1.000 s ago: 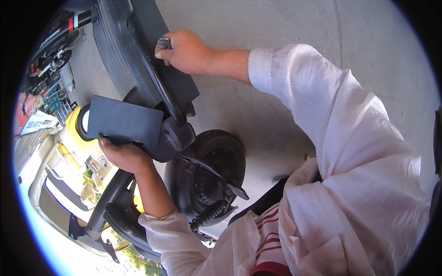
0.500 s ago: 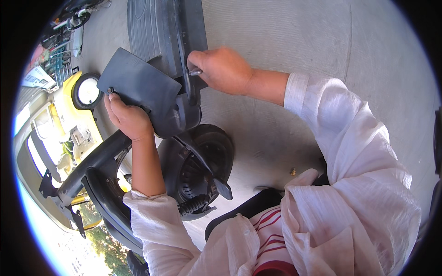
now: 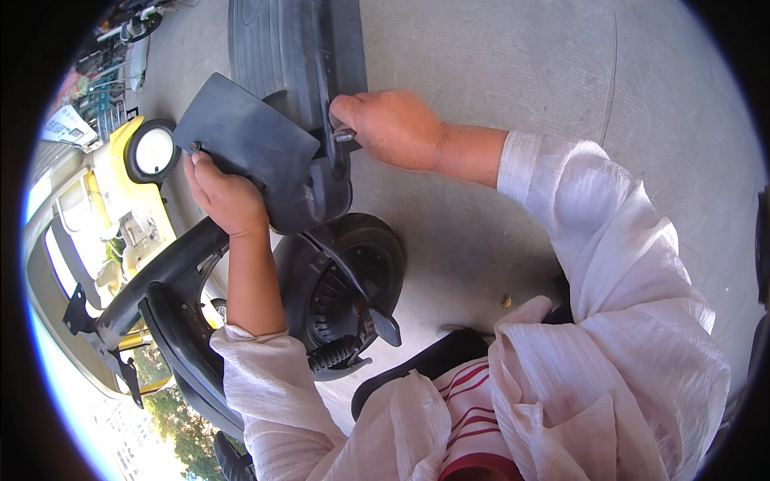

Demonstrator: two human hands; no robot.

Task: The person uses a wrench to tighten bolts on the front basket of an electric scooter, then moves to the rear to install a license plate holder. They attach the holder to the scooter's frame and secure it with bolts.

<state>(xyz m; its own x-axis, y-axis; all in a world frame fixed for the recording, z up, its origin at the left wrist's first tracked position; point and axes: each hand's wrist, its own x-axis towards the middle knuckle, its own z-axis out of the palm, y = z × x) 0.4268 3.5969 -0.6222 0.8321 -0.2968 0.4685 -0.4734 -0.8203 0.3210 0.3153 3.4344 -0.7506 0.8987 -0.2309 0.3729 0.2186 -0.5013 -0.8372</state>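
A dark grey plastic panel [image 3: 249,128] sits tilted on a black scooter, between the footboard [image 3: 269,48] and a wheel [image 3: 345,280]. My left hand [image 3: 228,195] grips the panel's left edge, its thumb beside a small dark bolt [image 3: 195,147]. My right hand [image 3: 395,128] is closed in a fist at the footboard's right side. From that fist pokes the short end of a metal tool [image 3: 344,136]; the rest is hidden in my fingers, so its kind cannot be made out. The tool's end lies close to a black side bar [image 3: 337,160].
A coil-spring shock absorber [image 3: 333,354] and a black foot peg [image 3: 386,327] stick out near the wheel. At the left stands a yellow-and-white vehicle [image 3: 132,188]. More bikes [image 3: 132,28] are parked at the far left. Concrete floor [image 3: 497,64] lies to the right.
The scooter and panel sit slightly higher in the picture, the view having shifted a little. My right hand has turned slightly, and the tool's end points differently. My left hand keeps its grip.
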